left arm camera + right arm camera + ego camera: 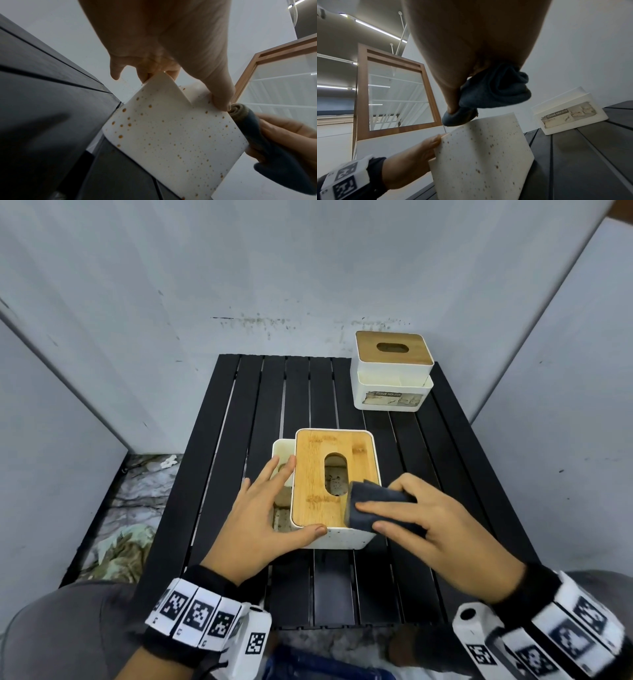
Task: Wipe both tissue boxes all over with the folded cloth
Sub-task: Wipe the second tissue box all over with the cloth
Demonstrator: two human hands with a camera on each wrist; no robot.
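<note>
The near tissue box, white, brown-speckled, with a bamboo lid, stands mid-table. My left hand braces it: straight fingers lie over its left side compartment and the thumb presses the near top edge. My right hand grips the dark folded cloth and presses it on the lid's near right corner. The left wrist view shows the speckled front wall with the cloth at its right corner. The right wrist view shows the cloth bunched above the box. The second tissue box stands at the far right.
The black slatted table sits between grey partition walls. Crumpled material lies on the floor to its left. The second box carries a torn "TISSUE HOLDER" label. Bare slats lie between the two boxes.
</note>
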